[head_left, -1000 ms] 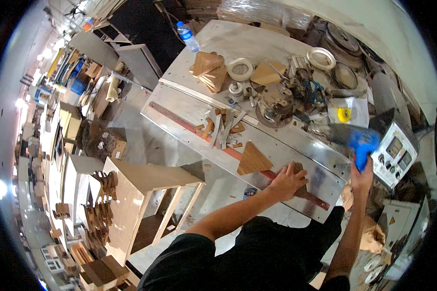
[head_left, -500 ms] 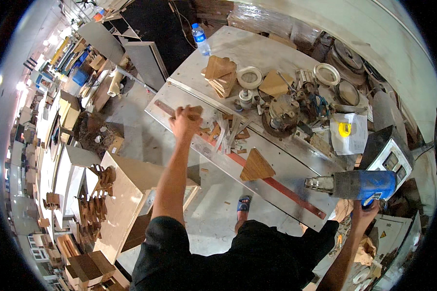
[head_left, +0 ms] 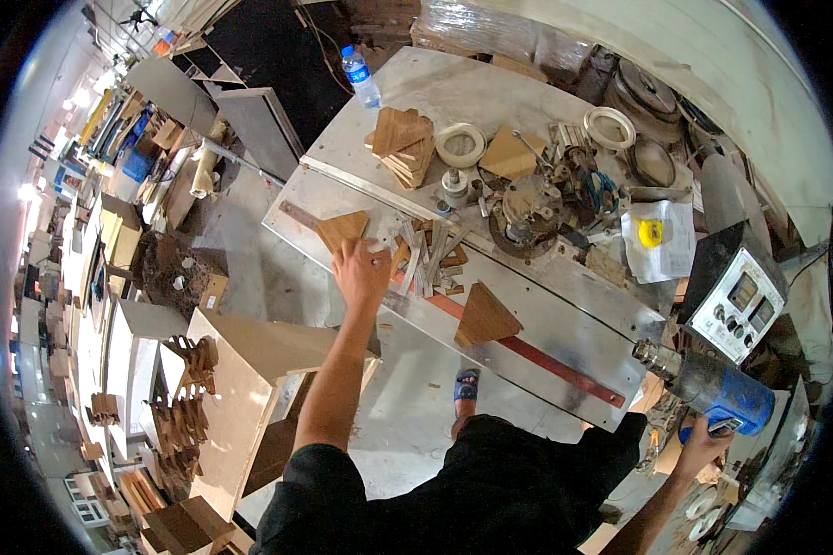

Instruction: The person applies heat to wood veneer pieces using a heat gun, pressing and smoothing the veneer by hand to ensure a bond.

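Observation:
My left hand (head_left: pixel 362 269) reaches over the metal table (head_left: pixel 565 310), its fingers gripping the near corner of a brown wooden triangle (head_left: pixel 341 228) at the table's left end. A second wooden triangle (head_left: pixel 484 316) lies flat to the right, beside a long red strip (head_left: pixel 534 351). Off the table's near right corner, my right hand (head_left: pixel 701 446) holds a blue heat gun (head_left: pixel 718 391) by the handle, with its metal nozzle pointing left.
Farther back on the table are a stack of wooden pieces (head_left: pixel 403 141), tape rolls (head_left: pixel 460 144), a water bottle (head_left: pixel 361 78), loose metal strips (head_left: pixel 426 252) and tools. A grey control box (head_left: pixel 739 300) stands at the right. A pale wooden cabinet (head_left: pixel 241 370) stands on the floor to the left.
My left hand left the triangle by the red strip, reached to the table's left end and now grips another triangle. My right hand lowered the heat gun off the table's right corner.

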The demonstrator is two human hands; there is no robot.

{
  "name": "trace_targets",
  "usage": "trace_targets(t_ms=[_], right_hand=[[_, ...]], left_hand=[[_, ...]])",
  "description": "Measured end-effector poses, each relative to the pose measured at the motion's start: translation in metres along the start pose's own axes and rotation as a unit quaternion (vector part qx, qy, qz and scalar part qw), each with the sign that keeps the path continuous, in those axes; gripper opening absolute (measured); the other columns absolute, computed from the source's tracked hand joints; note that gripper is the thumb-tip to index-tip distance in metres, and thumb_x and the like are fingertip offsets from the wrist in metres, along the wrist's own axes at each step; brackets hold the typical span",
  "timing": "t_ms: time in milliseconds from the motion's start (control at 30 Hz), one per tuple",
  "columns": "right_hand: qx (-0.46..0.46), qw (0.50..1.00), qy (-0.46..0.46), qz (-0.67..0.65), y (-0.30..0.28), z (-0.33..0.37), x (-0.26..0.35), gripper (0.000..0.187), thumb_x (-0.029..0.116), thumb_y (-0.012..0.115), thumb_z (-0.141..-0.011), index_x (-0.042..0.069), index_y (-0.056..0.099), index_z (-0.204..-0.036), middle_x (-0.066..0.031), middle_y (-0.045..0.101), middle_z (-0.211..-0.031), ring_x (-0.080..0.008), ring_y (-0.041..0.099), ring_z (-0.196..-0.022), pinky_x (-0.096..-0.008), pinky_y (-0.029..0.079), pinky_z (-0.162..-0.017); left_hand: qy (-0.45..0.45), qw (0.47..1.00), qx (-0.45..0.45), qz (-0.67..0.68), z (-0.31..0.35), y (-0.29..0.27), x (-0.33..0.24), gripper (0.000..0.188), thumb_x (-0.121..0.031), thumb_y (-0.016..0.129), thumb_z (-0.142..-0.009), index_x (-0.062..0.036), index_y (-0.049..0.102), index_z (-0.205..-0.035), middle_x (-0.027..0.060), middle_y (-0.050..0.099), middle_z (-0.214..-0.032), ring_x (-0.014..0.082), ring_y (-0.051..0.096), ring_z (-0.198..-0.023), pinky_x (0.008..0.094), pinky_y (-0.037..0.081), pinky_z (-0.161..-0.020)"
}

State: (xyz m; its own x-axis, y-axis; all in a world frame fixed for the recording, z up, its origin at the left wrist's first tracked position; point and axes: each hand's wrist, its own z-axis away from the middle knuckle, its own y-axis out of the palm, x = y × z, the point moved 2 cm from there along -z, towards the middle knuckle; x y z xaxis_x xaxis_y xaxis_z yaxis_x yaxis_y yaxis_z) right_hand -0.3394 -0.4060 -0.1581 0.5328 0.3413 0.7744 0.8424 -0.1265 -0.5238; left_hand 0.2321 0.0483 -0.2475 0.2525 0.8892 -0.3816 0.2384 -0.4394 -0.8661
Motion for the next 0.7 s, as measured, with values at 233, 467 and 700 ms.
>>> trace_targets(t_ms=[233, 467, 700], right_hand=[[-0.004, 0.999, 0.042, -0.009, 0.001, 0.008, 0.031, 0.044, 0.024, 0.075, -0.091, -0.003, 0.049, -0.113, -0.0081, 0.060, -0.104, -0.0171, 0.054, -0.092, -0.0328, 0.046, -0.084], [0.009, 0.995, 0.089, -0.040, 0.004, 0.012, 0.044, 0.038, 0.020, 0.073, -0.092, -0.002, 0.050, -0.113, -0.0074, 0.061, -0.105, -0.0166, 0.055, -0.091, -0.0322, 0.046, -0.083], [0.017, 0.992, 0.032, -0.122, 0.011, 0.018, 0.022, 0.034, 0.011, 0.073, -0.092, -0.002, 0.051, -0.114, -0.0060, 0.061, -0.102, -0.0145, 0.056, -0.088, -0.0293, 0.047, -0.081]], left_hand=[[-0.053, 0.995, 0.078, 0.022, 0.028, 0.009, -0.016, 0.028, -0.031, 0.079, -0.077, -0.0124, 0.075, -0.098, 0.0062, 0.067, -0.112, 0.0320, 0.062, -0.106, 0.0452, 0.050, -0.089], [-0.124, 0.986, 0.097, 0.049, 0.017, 0.002, -0.014, 0.027, -0.032, 0.074, -0.081, -0.0146, 0.078, -0.101, 0.0075, 0.072, -0.104, 0.0308, 0.068, -0.099, 0.0434, 0.054, -0.084], [-0.128, 0.981, -0.015, 0.144, 0.012, -0.033, 0.003, 0.026, -0.028, 0.072, -0.087, -0.0056, 0.077, -0.099, 0.0115, 0.075, -0.091, 0.0307, 0.072, -0.083, 0.0408, 0.056, -0.076]])
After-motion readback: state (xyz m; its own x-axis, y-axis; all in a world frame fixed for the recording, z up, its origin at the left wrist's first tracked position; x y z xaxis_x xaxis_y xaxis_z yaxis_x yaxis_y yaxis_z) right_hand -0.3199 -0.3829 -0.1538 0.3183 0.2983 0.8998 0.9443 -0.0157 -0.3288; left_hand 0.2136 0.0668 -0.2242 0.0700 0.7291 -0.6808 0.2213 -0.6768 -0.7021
